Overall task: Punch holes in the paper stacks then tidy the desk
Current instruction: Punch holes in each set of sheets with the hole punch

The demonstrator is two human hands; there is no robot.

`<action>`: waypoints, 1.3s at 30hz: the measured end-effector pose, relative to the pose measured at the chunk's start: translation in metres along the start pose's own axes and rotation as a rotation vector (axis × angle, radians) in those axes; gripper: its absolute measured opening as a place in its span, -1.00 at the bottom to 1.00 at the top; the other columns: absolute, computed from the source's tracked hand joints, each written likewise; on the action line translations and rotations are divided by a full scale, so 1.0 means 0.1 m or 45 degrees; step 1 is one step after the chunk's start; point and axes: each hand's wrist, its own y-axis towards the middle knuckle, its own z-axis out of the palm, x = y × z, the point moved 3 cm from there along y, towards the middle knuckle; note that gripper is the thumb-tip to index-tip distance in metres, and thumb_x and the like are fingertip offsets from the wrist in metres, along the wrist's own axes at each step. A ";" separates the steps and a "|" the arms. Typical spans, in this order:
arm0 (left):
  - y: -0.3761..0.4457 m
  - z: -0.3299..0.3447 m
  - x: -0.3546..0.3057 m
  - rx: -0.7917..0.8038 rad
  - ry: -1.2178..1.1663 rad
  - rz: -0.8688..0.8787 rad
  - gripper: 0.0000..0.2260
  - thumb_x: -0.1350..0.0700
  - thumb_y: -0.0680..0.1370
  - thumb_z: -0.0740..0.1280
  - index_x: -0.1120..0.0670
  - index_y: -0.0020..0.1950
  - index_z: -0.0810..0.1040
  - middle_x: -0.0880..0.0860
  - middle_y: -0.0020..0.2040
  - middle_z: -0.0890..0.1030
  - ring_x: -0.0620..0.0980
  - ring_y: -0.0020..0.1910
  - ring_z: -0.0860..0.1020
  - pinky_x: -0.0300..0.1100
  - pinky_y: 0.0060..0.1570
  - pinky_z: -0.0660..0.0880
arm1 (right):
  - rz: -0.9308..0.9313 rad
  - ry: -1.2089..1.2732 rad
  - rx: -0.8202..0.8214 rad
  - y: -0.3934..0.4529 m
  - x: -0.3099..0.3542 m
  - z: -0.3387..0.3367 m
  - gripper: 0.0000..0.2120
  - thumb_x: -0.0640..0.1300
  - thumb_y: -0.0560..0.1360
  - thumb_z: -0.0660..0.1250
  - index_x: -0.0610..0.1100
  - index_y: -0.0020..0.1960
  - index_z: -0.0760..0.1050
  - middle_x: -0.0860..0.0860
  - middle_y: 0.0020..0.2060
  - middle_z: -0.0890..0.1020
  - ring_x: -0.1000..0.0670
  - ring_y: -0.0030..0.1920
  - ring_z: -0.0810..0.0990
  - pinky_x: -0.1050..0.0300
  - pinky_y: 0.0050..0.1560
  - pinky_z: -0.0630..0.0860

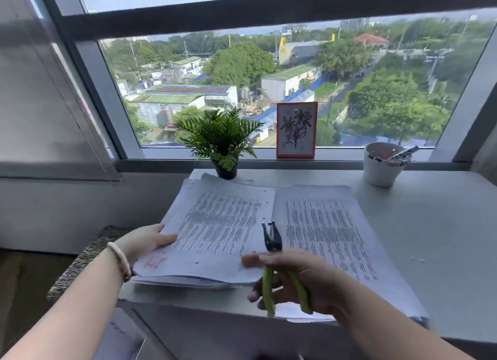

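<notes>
Mid-punching: my right hand [295, 279] grips punch [273, 241], left hand [145, 241] pinches stack [215, 225] lower left; next, feed edge into punch.

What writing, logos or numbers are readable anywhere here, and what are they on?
"M": yellow arches sign on the building outside the window.
Left printed paper stack: text blurred; red scribble unreadable.
Right printed paper stack: blurred.
Marker label in white cup: too small.

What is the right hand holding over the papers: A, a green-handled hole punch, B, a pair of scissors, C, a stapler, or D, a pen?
A: the right hand grips a plier-style hole punch by its green handles, black jaws open.
</notes>
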 end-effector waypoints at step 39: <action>0.47 2.21 -0.76 -0.389 0.527 0.222 -0.68 0.00 0.34 0.20 0.16 -0.06 0.57 0.19 0.01 0.57 0.19 -0.06 0.59 0.03 -0.08 0.59 | -0.170 0.379 -1.050 -0.48 0.06 -1.60 -0.76 -0.16 0.60 0.20 -0.13 0.25 0.46 -0.31 0.06 0.54 -0.24 -0.02 0.62 -0.15 -0.02 0.56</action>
